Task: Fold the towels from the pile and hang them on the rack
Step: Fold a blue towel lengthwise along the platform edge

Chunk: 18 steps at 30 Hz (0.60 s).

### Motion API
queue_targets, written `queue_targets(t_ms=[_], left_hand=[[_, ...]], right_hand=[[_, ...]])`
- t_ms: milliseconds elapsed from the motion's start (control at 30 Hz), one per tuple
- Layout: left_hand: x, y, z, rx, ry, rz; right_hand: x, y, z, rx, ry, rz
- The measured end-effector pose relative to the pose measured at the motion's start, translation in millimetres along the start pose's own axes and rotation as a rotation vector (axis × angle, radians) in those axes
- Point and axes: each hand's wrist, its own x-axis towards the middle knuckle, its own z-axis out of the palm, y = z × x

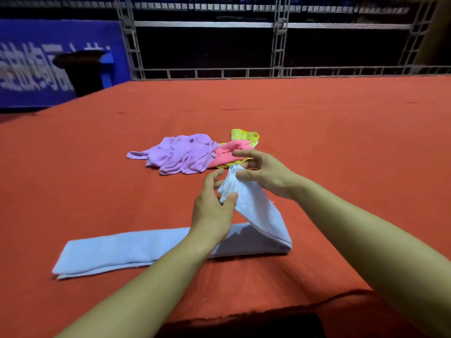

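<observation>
The light blue towel (146, 245) lies as a long, narrow strip on the red-covered counter (317, 142), its long axis running left to right in front of the person. Its right end is lifted and doubled back toward the left, so the free end rises above the strip's middle. Both grips pinch that raised end: the left hand (212, 211) between thumb and fingers on its lower corner, the right hand (263, 172) on the upper corner. The flat remainder stretches away to the left, nearer the left hand. The cloth looks soft, ribbed terry. Beyond lies the pile: crumpled purple towel (180, 152), pink towel (227, 152), yellow towel (244, 135).
</observation>
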Motion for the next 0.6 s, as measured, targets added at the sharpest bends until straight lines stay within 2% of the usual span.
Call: queue_targets(t_ms=[200, 400, 500, 600], left_hand=[[-20.7, -46.0, -94.5, 0.054, 0.183, -0.137], [-43.2, -87.4, -188.8, 0.114, 0.388, -0.266], [-46.9, -104.9, -227.7, 0.150, 0.438, -0.319], [-48.3, -110.2, -244.0, 0.217, 0.428, -0.354]], right_hand=[[57.2, 8.0, 111.9, -0.139, -0.194, -0.054], [97.6, 12.0, 231.4, -0.173, -0.361, -0.121], [115.5, 12.4, 276.4, -0.234, -0.406, -0.171], [125.2, 18.1, 298.1, -0.281, -0.383, -0.188]])
